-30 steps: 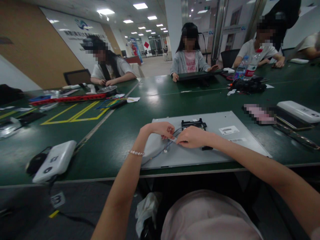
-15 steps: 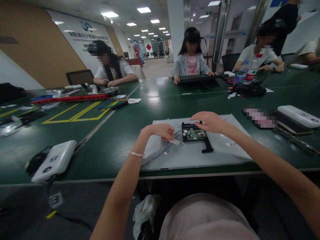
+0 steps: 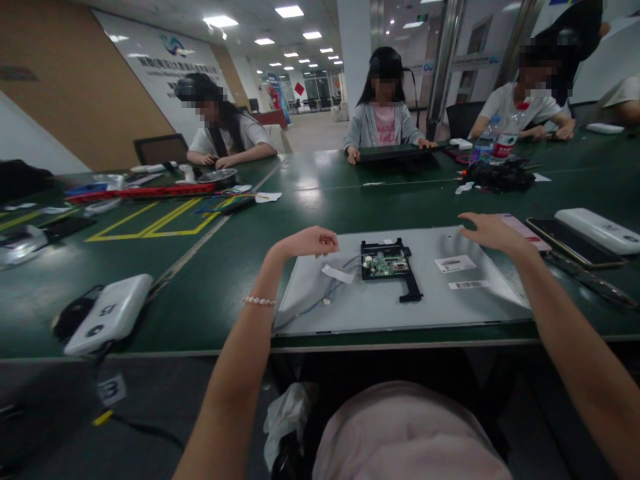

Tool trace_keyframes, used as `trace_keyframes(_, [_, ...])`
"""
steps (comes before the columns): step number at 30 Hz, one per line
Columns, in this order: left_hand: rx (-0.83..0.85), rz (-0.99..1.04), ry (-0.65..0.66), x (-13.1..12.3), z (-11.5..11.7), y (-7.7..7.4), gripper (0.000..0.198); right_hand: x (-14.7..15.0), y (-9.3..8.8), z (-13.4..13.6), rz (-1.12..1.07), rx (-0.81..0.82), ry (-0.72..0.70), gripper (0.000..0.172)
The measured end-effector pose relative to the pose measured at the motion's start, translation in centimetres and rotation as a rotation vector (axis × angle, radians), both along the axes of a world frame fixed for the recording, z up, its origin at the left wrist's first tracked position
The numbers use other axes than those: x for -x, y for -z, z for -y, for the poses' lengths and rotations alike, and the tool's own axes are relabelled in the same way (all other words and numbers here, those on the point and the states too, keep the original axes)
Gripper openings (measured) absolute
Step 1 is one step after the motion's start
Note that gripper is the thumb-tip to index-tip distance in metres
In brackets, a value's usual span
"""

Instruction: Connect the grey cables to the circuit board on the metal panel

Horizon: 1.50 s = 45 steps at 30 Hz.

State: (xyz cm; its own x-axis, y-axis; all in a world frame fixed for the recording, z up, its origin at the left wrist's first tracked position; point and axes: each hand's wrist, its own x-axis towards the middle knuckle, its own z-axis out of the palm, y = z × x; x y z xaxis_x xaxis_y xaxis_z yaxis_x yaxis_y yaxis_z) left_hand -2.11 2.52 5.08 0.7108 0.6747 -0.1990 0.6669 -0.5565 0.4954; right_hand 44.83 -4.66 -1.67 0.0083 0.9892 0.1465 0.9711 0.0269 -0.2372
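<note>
A dark-green bench (image 3: pixel 240 253) carries a flat grey panel (image 3: pixel 380 317); right hand (image 3: pixel 495 235) fingers wide, left hand (image 3: pixel 309 241) curled narrow, both seemingly empty. The black-framed green circuit board (image 3: pixel 385 265) looks seated; over the blue-grey cable (image 3: pixel 333 287) lies a white strip (image 3: pixel 337 274), perhaps unpressed.

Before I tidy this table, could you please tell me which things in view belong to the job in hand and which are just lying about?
Seem part of the job:
grey panel
circuit board
black bracket
cable
white strip

Seem to be just lying about:
red-capped bottle
white box on the left
white box on the right
</note>
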Motion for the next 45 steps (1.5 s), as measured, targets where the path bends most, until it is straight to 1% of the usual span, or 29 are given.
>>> trace_keyframes(3, [-0.277,-0.096,-0.272,1.6,-1.2,0.3,0.03,-0.6,0.5,0.3,-0.024,0.13,0.059,0.065])
trace_keyframes(5, [-0.399,-0.156,-0.425,2.7,-2.0,0.9,0.031,-0.8,0.8,0.4,-0.069,0.174,0.052,0.068])
trace_keyframes(7, [-0.403,-0.192,-0.522,3.6,-2.7,1.6,0.036,-0.8,0.8,0.4,-0.112,0.181,0.021,0.069])
trace_keyframes(9, [-0.335,-0.207,-0.565,4.1,-3.1,2.0,0.044,-0.7,0.8,0.4,-0.137,0.179,-0.007,0.068])
trace_keyframes(12, [-0.232,-0.173,-0.557,4.0,-2.9,1.7,0.046,-0.5,0.7,0.4,-0.144,0.194,-0.017,0.067])
trace_keyframes(16, [-0.095,-0.087,-0.558,3.1,-1.4,0.4,0.05,-0.1,0.3,0.7,-0.157,0.205,-0.014,0.067])
trace_keyframes(19, [-0.036,-0.069,-0.568,2.6,-0.5,-0.1,0.054,0.3,0.0,0.9,-0.161,0.229,-0.029,0.068])
trace_keyframes(23, [-0.062,-0.073,-0.523,2.2,-0.3,0.0,0.055,0.7,0.0,1.0,-0.146,0.25,-0.056,0.07])
trace_keyframes(27, [-0.103,-0.112,-0.46,2.0,-0.5,0.3,0.052,1.2,0.1,0.9,-0.147,0.232,-0.079,0.066])
trace_keyframes(31, [-0.124,-0.14,-0.418,2.0,-0.8,0.6,0.054,1.4,0.3,0.9,-0.139,0.239,-0.093,0.068])
trace_keyframes(37, [-0.136,-0.173,-0.396,2.0,-1.1,0.9,0.053,1.5,0.4,0.9,-0.155,0.181,-0.101,0.063])
trace_keyframes(45, [-0.124,-0.18,-0.389,1.8,-1.2,0.9,0.055,2.0,0.3,0.9,-0.164,0.15,-0.117,0.059])
